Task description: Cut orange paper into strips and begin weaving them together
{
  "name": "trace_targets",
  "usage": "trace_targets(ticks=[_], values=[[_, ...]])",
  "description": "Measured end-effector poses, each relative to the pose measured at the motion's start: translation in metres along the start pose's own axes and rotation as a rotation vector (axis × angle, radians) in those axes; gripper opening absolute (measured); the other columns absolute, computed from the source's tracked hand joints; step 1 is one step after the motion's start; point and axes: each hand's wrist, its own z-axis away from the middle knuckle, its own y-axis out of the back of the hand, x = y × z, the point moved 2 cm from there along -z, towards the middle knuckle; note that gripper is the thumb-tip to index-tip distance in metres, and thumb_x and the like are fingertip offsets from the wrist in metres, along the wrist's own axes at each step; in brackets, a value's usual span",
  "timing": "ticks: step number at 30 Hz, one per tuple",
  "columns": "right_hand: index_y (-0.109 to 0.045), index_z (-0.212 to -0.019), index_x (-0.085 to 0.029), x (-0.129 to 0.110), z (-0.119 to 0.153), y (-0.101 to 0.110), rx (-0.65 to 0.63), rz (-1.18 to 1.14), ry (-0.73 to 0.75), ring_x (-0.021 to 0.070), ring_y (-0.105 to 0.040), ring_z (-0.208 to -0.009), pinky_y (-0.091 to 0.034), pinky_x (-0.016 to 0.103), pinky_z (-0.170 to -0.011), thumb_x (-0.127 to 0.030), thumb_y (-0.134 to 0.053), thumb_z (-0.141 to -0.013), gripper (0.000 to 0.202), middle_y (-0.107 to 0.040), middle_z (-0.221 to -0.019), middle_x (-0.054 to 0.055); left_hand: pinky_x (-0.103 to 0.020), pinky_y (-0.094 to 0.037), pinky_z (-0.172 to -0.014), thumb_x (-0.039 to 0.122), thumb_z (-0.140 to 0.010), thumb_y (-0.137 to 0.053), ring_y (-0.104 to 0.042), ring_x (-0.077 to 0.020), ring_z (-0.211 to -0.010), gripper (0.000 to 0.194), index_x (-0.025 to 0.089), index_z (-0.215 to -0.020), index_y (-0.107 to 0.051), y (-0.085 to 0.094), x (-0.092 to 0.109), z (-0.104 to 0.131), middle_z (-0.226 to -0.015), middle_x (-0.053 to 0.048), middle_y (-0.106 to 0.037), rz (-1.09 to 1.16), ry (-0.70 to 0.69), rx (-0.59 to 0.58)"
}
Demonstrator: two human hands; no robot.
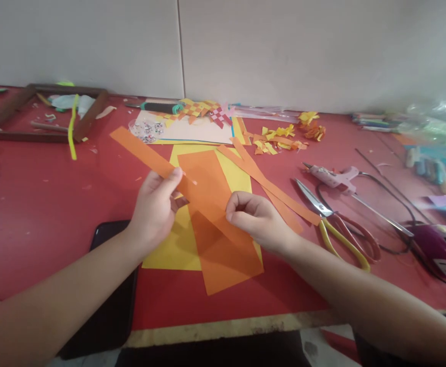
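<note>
My left hand (156, 206) grips a long orange paper strip (142, 151) between thumb and fingers, its far end pointing up to the left. The strip slants down to the right, where my right hand (255, 216) is closed in a pinch at its edge. A small pale bit shows on the strip near my left thumb. Beneath lies an orange paper sheet (230, 265), on top of a yellow sheet (169, 252). Loose orange strips (272, 191) cross each other beyond my right hand. Scissors (322, 209) with one yellow and one red handle lie right of them.
A pink glue gun (333, 178) with a cord rests at right, near a purple device (437, 250). A black phone-like slab (108, 306) lies under my left forearm. Behind are a brown frame (35, 136), a cutter (161, 107) and paper scraps (278, 140).
</note>
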Motion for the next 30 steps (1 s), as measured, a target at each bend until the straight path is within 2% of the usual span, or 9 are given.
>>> trace_targets(ticks=[3, 7, 12, 14, 16, 18, 22, 26, 30], values=[[-0.054, -0.066, -0.019, 0.003, -0.001, 0.001, -0.022, -0.005, -0.022, 0.0075, -0.038, -0.052, -0.028, 0.024, -0.049, -0.022, -0.064, -0.066, 0.011, -0.049, -0.06, -0.005, -0.021, -0.05, -0.053, 0.026, -0.078, -0.074, -0.062, -0.0105, -0.059, 0.02, 0.022, -0.076, -0.054, 0.006, 0.005, -0.003, -0.071, 0.004, -0.064, 0.09, -0.035, 0.156], [-0.055, -0.067, -0.02, 0.008, 0.0, 0.004, -0.034, -0.027, -0.03, 0.008, -0.04, -0.052, -0.028, 0.024, -0.049, -0.021, -0.065, -0.066, 0.01, -0.049, -0.059, -0.005, -0.021, -0.052, -0.054, 0.021, -0.08, -0.073, -0.064, -0.0096, -0.058, 0.021, 0.022, -0.071, -0.054, 0.012, 0.008, -0.004, -0.065, 0.006, -0.064, 0.194, -0.004, 0.247], [-0.053, -0.058, -0.021, 0.004, -0.001, 0.012, -0.087, -0.291, 0.169, 0.009, -0.038, -0.047, -0.026, 0.026, -0.047, -0.016, -0.06, -0.062, 0.009, -0.045, -0.053, -0.005, -0.022, -0.054, -0.06, 0.022, -0.09, -0.065, -0.062, -0.0078, -0.055, 0.017, 0.023, -0.075, -0.056, 0.018, 0.007, -0.007, -0.063, 0.008, -0.064, 0.29, 0.056, 0.337], [-0.049, -0.055, -0.022, -0.001, -0.001, 0.015, -0.077, -0.403, 0.253, 0.0101, -0.037, -0.046, -0.025, 0.026, -0.046, -0.016, -0.058, -0.057, 0.01, -0.04, -0.05, -0.005, -0.022, -0.054, -0.059, 0.025, -0.092, -0.062, -0.061, -0.0085, -0.054, 0.016, 0.023, -0.077, -0.057, 0.017, 0.008, -0.007, -0.062, 0.006, -0.063, 0.288, 0.094, 0.321], [-0.048, -0.054, -0.022, -0.006, -0.002, 0.018, -0.019, -0.444, 0.268, 0.011, -0.036, -0.046, -0.026, 0.026, -0.045, -0.017, -0.057, -0.056, 0.01, -0.038, -0.05, -0.004, -0.021, -0.052, -0.055, 0.029, -0.089, -0.067, -0.061, -0.0089, -0.054, 0.018, 0.022, -0.076, -0.057, 0.012, 0.008, -0.005, -0.063, 0.005, -0.063, 0.235, 0.147, 0.226], [-0.048, -0.056, -0.022, -0.007, -0.004, 0.018, 0.033, -0.465, 0.226, 0.0116, -0.038, -0.048, -0.028, 0.026, -0.045, -0.019, -0.057, -0.06, 0.01, -0.039, -0.052, -0.003, -0.019, -0.049, -0.05, 0.034, -0.081, -0.076, -0.059, -0.0084, -0.052, 0.024, 0.021, -0.073, -0.057, 0.005, 0.006, -0.001, -0.064, 0.004, -0.063, 0.152, 0.226, 0.064], [-0.053, -0.065, -0.021, 0.001, -0.009, 0.011, 0.009, -0.469, 0.084, 0.0126, -0.048, -0.055, -0.035, 0.025, -0.047, -0.023, -0.062, -0.073, 0.012, -0.048, -0.061, -0.002, -0.016, -0.039, -0.043, 0.033, -0.061, -0.091, -0.049, -0.0045, -0.045, 0.039, 0.019, -0.079, -0.06, -0.002, -0.006, 0.008, -0.06, 0.008, -0.058, 0.0, 0.318, -0.231], [-0.059, -0.077, -0.02, 0.009, -0.01, 0.003, -0.069, -0.45, 0.035, 0.0126, -0.055, -0.059, -0.042, 0.027, -0.054, -0.031, -0.066, -0.084, 0.015, -0.055, -0.068, -0.001, -0.018, -0.043, -0.053, 0.031, -0.059, -0.093, -0.056, -0.0065, -0.052, 0.051, 0.019, -0.098, -0.063, 0.002, -0.017, 0.011, -0.063, 0.008, -0.061, -0.185, 0.366, -0.326], [-0.062, -0.081, -0.019, 0.012, -0.011, 0.002, -0.095, -0.485, 0.054, 0.0145, -0.057, -0.071, -0.045, 0.029, -0.064, -0.037, -0.069, -0.085, 0.019, -0.059, -0.077, 0.001, -0.021, -0.048, -0.064, 0.036, -0.066, -0.09, -0.066, -0.0104, -0.064, 0.057, 0.02, -0.114, -0.064, 0.002, -0.017, 0.011, -0.072, 0.003, -0.072, -0.226, 0.424, -0.508]])
